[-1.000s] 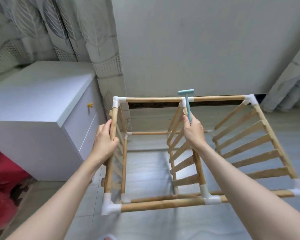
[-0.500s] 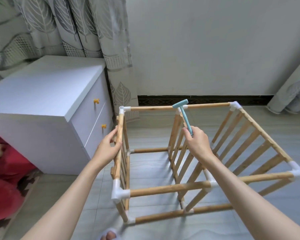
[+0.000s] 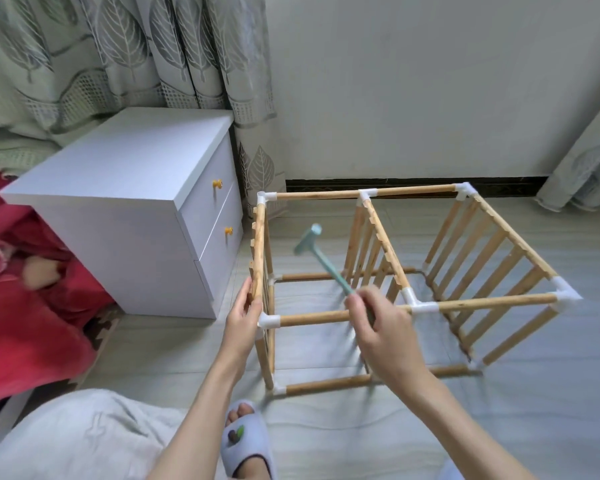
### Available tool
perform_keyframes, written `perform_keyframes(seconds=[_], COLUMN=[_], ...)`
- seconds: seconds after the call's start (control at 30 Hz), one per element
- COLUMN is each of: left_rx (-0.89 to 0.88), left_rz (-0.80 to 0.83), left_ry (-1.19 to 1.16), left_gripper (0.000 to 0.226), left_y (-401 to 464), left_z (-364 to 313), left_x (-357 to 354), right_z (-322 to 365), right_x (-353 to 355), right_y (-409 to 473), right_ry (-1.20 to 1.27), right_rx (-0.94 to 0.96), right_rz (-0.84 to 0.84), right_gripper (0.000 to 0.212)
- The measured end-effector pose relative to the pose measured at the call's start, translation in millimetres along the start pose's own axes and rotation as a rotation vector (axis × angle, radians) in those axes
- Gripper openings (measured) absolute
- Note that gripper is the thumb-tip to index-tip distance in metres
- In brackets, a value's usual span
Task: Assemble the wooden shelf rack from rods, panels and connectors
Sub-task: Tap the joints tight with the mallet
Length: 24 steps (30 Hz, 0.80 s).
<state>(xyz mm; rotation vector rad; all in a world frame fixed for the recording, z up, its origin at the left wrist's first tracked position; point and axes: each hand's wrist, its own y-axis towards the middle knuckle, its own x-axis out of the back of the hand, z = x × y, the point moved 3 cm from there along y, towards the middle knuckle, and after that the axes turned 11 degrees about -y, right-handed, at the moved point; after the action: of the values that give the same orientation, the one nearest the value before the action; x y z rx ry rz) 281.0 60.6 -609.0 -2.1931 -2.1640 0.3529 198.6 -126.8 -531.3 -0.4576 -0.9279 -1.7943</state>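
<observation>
The wooden rack (image 3: pixel 482 303) stands on the floor as an open box of rods, three slatted panels and white corner connectors (image 3: pixel 270 320). My left hand (image 3: pixel 245 315) grips the near left top rod beside the front left connector. My right hand (image 3: pixel 383 323) holds the handle of a small teal hammer (image 3: pixel 309 240), blurred, its head raised over the left bay of the rack. The front top rod (image 3: pixel 312 317) runs just behind my right hand.
A white two-drawer cabinet (image 3: pixel 146 216) stands close to the rack's left side. Red fabric (image 3: pixel 32 306) lies at the far left. My slippered foot (image 3: pixel 245 441) is just in front of the rack. Wall and curtains are behind.
The rack has come down flat onto the floor and the view has pulled back. My right hand with the hammer has moved left and nearer, off the middle panel.
</observation>
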Motion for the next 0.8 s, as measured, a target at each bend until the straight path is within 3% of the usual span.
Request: perform_keyframes(seconds=[0.07,0.1,0.17,0.23,0.3,0.33,0.4,0.5,0.53,0.63,0.7,0.8], left_rx=[0.030,0.042,0.040,0.032,0.031,0.038,0.046,0.052,0.052,0.045,0.045,0.053], left_rz=[-0.011,-0.016,-0.016,0.002,0.024,0.028,0.027,0.025,0.029,0.035,0.033,0.035], left_ry=[-0.057,-0.073,-0.082,-0.089,-0.100,-0.111,-0.122,-0.134,-0.137,-0.151,-0.148,-0.155], left_gripper=[0.051,0.051,0.049,0.047,0.047,0.046,0.046,0.046,0.046,0.046,0.046,0.046], left_y=[-2.6,-3.5,-5.2,-7.0,-6.7,-6.6,-6.5,-7.6,-8.0,-8.2,-7.8,-7.3], left_z=[3.0,4.4,5.4,5.7,6.4,7.8,8.6,8.0,8.0,7.9,8.2,9.0], left_x=[-1.0,-1.7,-4.0,-6.4,-6.3,-5.0,-2.9,-2.6,-3.3,-4.2,-3.9,-3.8], right_z=[15.1,15.2,7.2,-9.3,-6.1,1.4,6.4,-8.0,-12.3,2.7,13.8,-0.5], right_x=[5.3,-1.6,-24.3,-33.2,-20.5,-11.6,-6.0,-26.0,-26.1,-4.0,0.1,-25.3], right_y=[-9.0,-19.1,-43.6,-55.9,-45.5,-39.7,-37.0,-49.0,-47.8,-30.4,-29.4,-46.0], right_ry=[0.115,0.106,-0.155,-0.389,-0.280,-0.206,-0.138,-0.560,-0.603,-0.275,-0.196,-0.666], right_rx=[0.074,0.088,0.046,0.005,-0.003,0.023,0.090,0.133,0.150,0.096,0.149,0.155], right_rz=[-0.176,-0.151,0.074,0.193,0.078,-0.018,-0.024,0.226,0.218,0.000,-0.067,0.276], right_gripper=[0.029,0.034,0.045,0.037,0.025,0.027,0.036,0.051,0.051,0.030,0.030,0.026])
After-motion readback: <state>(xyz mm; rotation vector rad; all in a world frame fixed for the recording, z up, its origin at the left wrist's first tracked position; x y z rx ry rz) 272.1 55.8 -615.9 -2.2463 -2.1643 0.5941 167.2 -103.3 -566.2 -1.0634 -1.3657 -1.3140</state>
